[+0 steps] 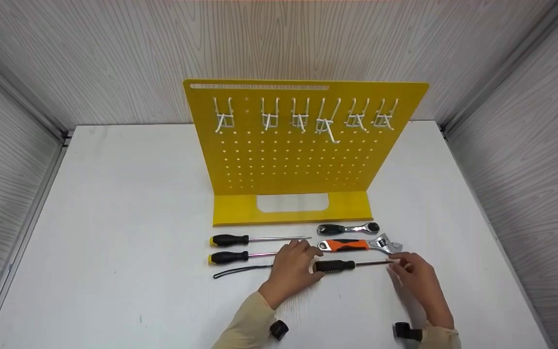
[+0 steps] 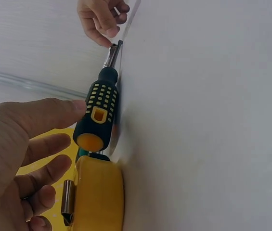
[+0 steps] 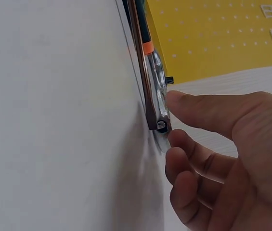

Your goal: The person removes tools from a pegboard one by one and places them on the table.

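Observation:
A screwdriver (image 1: 334, 266) with a dark, yellow-dotted handle lies on the white table, its tip toward the right. At its handle end is my left hand (image 1: 292, 269); in the left wrist view the thumb lies against the handle (image 2: 95, 108) while the other fingers are loosely bent. Close beneath that hand sits a yellow tape measure (image 2: 99, 192), mostly hidden in the head view except for its black strap (image 1: 242, 270). My right hand (image 1: 417, 278) is beside the screwdriver's tip, thumb and forefinger apart around its flat blade (image 3: 148, 108).
Behind the screwdriver lie an orange-handled adjustable wrench (image 1: 344, 245) and a ratchet wrench (image 1: 332, 229). Two black-and-yellow screwdrivers, one nearer (image 1: 230, 257) and one farther (image 1: 230, 240), lie to the left. A yellow pegboard (image 1: 293, 179) with several white hooks stands at the back.

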### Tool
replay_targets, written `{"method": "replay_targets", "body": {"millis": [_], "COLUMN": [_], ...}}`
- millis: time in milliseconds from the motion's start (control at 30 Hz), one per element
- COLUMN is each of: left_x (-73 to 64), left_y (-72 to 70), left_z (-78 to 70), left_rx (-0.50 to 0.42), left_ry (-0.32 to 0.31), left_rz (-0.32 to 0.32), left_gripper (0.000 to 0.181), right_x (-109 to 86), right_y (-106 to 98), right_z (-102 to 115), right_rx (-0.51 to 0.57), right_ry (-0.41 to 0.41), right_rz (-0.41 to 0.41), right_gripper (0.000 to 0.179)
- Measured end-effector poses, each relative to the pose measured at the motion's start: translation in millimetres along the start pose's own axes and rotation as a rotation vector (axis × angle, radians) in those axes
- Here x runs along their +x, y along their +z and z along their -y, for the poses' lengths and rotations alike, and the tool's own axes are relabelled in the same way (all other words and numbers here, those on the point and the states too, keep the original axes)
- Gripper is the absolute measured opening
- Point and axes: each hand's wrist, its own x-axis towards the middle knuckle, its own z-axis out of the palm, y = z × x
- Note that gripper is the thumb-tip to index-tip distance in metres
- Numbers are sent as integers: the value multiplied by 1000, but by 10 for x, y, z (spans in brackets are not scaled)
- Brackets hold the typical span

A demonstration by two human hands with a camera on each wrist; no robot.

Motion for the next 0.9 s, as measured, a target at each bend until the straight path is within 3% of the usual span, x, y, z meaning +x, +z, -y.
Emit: {"method": "replay_targets", "body": {"millis": [267, 467, 600, 767, 900], "left_x": [-39, -67, -115, -179, -225], "left_y": [-200, -344, -421, -503, -561], "left_z": [35, 56, 117, 227, 305], "left_rx": [-167, -329, -378, -408, -443], "left_ry": [-22, -44, -60, -79, -110], "left_rz": [-5, -25, -88, -189, -232], "left_gripper": [38, 42, 45, 50, 53], "right_x": [-38, -40, -39, -17, 1], "right_y": [-53, -79, -49, 22, 72], "right_z": [104, 223, 266, 300, 349], "right_rx": [38, 60, 81, 120, 115], "right_ry": [-72, -75, -103, -219, -294], "right_rz": [-85, -107, -143, -186, -206], "right_gripper": [33, 44, 49, 58, 62]}}
